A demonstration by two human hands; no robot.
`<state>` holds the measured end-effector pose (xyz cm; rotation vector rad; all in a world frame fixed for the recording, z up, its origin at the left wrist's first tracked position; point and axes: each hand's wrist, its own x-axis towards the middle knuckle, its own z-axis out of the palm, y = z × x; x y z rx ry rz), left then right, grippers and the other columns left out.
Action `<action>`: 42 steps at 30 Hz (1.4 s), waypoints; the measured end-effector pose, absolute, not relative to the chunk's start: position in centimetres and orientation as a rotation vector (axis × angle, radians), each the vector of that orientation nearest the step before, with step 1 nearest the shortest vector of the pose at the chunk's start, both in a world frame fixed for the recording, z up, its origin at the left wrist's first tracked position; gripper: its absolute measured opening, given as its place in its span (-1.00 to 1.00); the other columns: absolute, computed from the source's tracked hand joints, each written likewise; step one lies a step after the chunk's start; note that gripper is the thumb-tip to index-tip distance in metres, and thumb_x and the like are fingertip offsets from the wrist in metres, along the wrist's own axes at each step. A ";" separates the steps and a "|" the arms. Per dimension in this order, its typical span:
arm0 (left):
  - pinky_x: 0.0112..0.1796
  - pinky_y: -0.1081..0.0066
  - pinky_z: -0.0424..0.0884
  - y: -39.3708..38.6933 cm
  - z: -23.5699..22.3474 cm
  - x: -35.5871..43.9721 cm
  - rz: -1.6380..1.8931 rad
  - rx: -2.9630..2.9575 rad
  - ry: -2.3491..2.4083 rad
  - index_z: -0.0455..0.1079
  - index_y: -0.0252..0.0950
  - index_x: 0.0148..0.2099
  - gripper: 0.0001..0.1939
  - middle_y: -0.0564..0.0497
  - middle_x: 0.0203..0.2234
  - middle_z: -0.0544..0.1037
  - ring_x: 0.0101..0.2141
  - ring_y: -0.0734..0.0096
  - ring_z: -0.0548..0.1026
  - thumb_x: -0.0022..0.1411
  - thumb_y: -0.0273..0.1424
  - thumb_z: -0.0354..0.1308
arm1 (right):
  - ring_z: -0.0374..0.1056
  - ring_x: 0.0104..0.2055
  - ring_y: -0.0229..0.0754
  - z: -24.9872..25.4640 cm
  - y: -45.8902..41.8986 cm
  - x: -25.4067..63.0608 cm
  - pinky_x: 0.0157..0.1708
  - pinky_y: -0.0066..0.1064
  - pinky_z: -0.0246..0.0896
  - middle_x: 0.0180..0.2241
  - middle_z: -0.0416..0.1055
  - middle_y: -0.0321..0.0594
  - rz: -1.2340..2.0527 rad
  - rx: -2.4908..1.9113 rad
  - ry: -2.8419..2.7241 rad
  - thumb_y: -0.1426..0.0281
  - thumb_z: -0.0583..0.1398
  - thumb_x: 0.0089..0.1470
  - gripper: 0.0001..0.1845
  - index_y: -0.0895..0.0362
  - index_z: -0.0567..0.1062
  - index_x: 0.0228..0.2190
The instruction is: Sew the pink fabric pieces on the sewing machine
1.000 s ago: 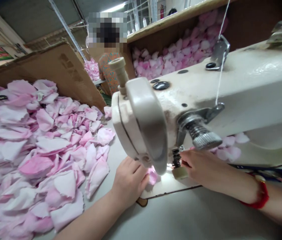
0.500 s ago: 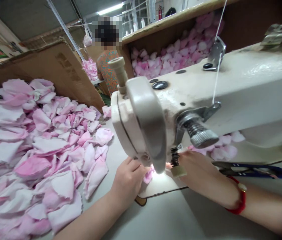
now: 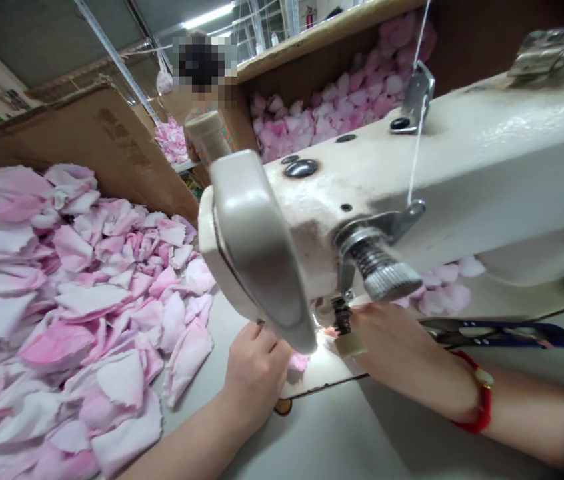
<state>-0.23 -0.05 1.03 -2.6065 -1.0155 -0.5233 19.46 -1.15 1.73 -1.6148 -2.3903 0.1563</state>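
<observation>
A white sewing machine (image 3: 362, 180) stands across the view, its lamp lighting the spot below the needle area. On its left side my left hand (image 3: 257, 367) is closed with curled fingers at a small pink fabric piece (image 3: 299, 361); the machine head hides part of the fingertips. My right hand (image 3: 395, 350), a red band at its wrist, reaches in from the right behind the presser spring. Its fingers are mostly hidden there, so what they hold does not show. Blue-handled thread snips (image 3: 502, 333) lie just behind the right wrist.
A large heap of pink and white fabric pieces (image 3: 97, 293) covers the table's left side, against a cardboard sheet (image 3: 112, 140). Stuffed-looking pink pieces (image 3: 332, 110) fill a box behind the machine; several more (image 3: 445, 290) lie under its arm. A person (image 3: 205, 100) is farther back.
The view has shifted slightly, so the machine sits farther left and the person is more covered by it. Both hands stay near the needle area; less of the pink piece shows.
</observation>
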 end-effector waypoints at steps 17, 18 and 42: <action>-0.36 0.36 0.24 -0.4 1.4 0.5 -0.629 -2.615 -1.087 0.37 -0.27 -0.44 -0.69 0.07 -0.63 0.36 -0.51 0.44 0.30 0.24 -0.52 -0.15 | 0.26 -0.61 -0.23 1.8 -0.8 20.1 -0.67 -0.47 -0.19 -0.70 0.30 -0.26 0.209 -1.745 -2.374 0.39 0.02 -0.03 -0.74 0.13 0.23 -0.70; -0.36 0.35 0.24 -0.4 1.6 0.6 -0.610 -2.618 -1.064 0.37 -0.28 -0.42 -0.69 0.07 -0.63 0.35 -0.53 0.45 0.29 0.24 -0.52 -0.16 | 0.27 -0.60 -0.22 1.6 -0.9 20.0 -0.66 -0.47 -0.18 -0.69 0.31 -0.24 0.173 -1.743 -2.390 0.40 0.02 -0.03 -0.75 0.13 0.23 -0.69; -0.37 0.39 0.28 -0.4 0.5 0.8 -0.617 -2.485 -0.894 0.29 -0.35 -0.35 -0.82 0.03 -0.54 0.39 -0.43 0.41 0.36 0.20 -0.58 -0.12 | 0.29 -0.55 -0.22 1.5 -1.1 20.6 -0.60 -0.44 -0.15 -0.61 0.37 -0.27 0.097 -1.696 -2.460 0.42 -0.04 0.05 -0.73 0.12 0.34 -0.60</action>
